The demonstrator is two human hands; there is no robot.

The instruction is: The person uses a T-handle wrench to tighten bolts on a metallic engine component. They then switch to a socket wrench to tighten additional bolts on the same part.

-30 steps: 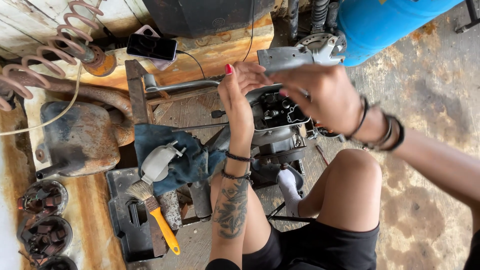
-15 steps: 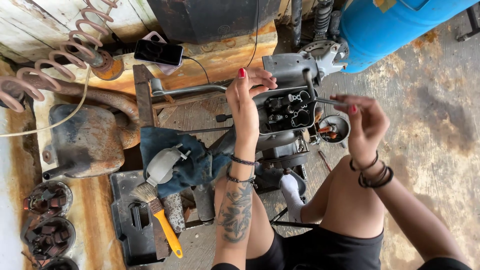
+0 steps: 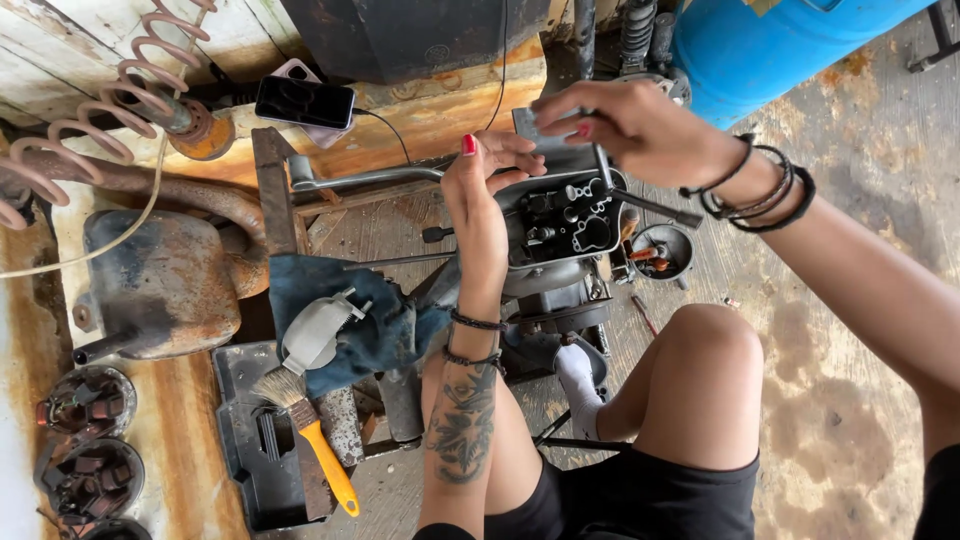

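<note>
Left hand (image 3: 487,185) grips far-left edge of opened grey engine casing (image 3: 560,225) at scene centre; right hand (image 3: 625,125) pinches flat grey cover plate (image 3: 548,128) just above it. Risk: plate slipping from fingertip pinch onto exposed parts. Count: one phone (image 3: 303,102), one yellow-handled brush (image 3: 305,425), one small parts cup (image 3: 662,250).

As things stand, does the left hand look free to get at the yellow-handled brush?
Probably yes: the left hand only rests on the engine part, and the brush lies uncovered on the dark tray beside that forearm.
</note>
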